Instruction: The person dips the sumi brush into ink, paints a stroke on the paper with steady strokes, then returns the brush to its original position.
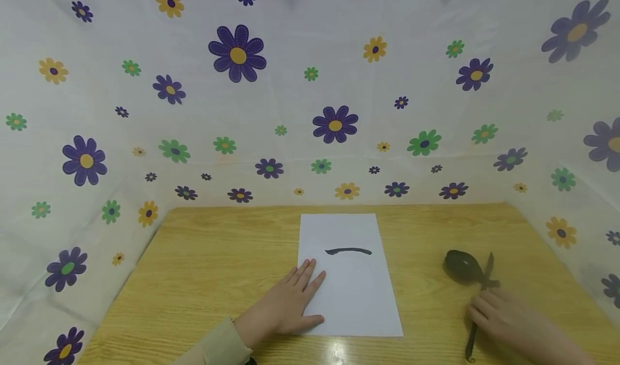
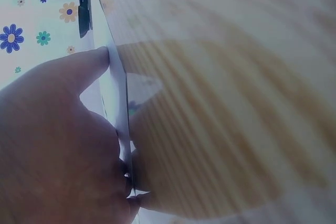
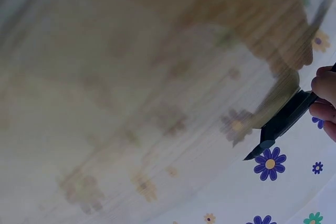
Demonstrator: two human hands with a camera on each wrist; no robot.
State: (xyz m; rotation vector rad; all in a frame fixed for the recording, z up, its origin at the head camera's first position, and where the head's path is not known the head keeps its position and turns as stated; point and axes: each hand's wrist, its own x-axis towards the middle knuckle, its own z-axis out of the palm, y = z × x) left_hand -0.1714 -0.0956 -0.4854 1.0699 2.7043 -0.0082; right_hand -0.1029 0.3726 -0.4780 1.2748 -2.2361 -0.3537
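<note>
A white sheet of paper lies on the wooden table, with one dark horizontal brush stroke on its upper half. My left hand rests flat on the sheet's left edge, fingers spread and thumb out to the side. To the right, my right hand holds the thin dark handle of a brush. The brush's pointed dark tip extends beyond a black, spoon-shaped dish. Brush and dish overlap near the dish's narrow end; whether they touch is unclear. My fingers hide part of the handle.
The glossy wooden table reflects the hands and light. A white cloth with purple, yellow and green flowers rises along the table's back and both sides. Bare wood lies between the paper and the dish.
</note>
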